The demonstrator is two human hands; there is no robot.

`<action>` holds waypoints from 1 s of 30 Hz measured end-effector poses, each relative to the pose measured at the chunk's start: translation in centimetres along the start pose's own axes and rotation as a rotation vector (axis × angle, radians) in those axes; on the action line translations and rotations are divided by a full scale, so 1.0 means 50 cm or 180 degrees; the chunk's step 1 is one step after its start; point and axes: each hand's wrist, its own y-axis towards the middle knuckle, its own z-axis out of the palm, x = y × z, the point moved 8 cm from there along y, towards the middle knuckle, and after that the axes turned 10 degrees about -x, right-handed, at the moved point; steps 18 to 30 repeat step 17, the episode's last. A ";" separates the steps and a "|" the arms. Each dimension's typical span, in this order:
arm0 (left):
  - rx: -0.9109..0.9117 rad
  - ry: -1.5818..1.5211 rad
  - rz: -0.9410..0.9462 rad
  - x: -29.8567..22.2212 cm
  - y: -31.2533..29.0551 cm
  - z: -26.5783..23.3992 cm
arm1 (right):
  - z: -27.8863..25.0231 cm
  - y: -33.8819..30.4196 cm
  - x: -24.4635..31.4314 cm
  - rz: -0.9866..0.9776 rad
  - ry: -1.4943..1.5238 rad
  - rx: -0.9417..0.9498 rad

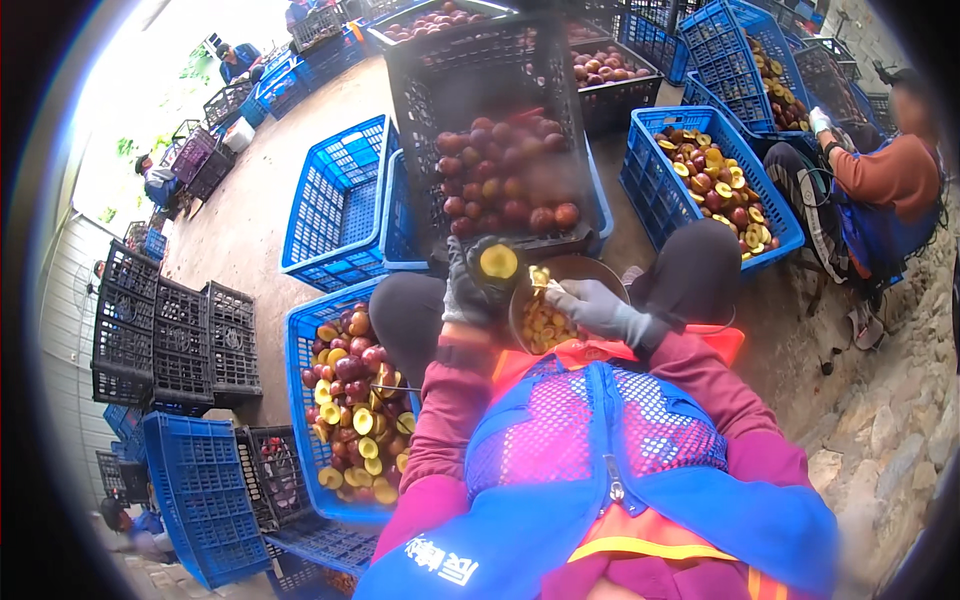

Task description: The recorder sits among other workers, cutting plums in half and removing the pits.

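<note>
My left hand (466, 288), in a dark glove, is closed round a halved plum (498, 262) with its yellow cut face showing. Just to its right, my right hand (604, 310) in a grey glove grips a small pale tool (548, 284) with yellow pulp at its tip; the fingers hide most of it. Below both hands, between my knees, a round brown tub (590, 268) holds many small yellowish pieces, probably pits. Beyond my hands, a black crate (415, 130) of whole red plums (505, 175) is tilted toward me.
A blue crate (303, 400) of halved plums stands by my left knee. Another blue crate (650, 205) of halves is right of the black one. An unfilled blue crate (325, 200) sits far left. Stacked black crates (180, 335) stand left. A co-worker (895, 190) sits at right.
</note>
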 end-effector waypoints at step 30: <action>-0.2691 0.0282 0.0183 -0.135 -0.354 -0.837 | 0.095 0.076 -0.023 0.0343 -0.0514 0.0169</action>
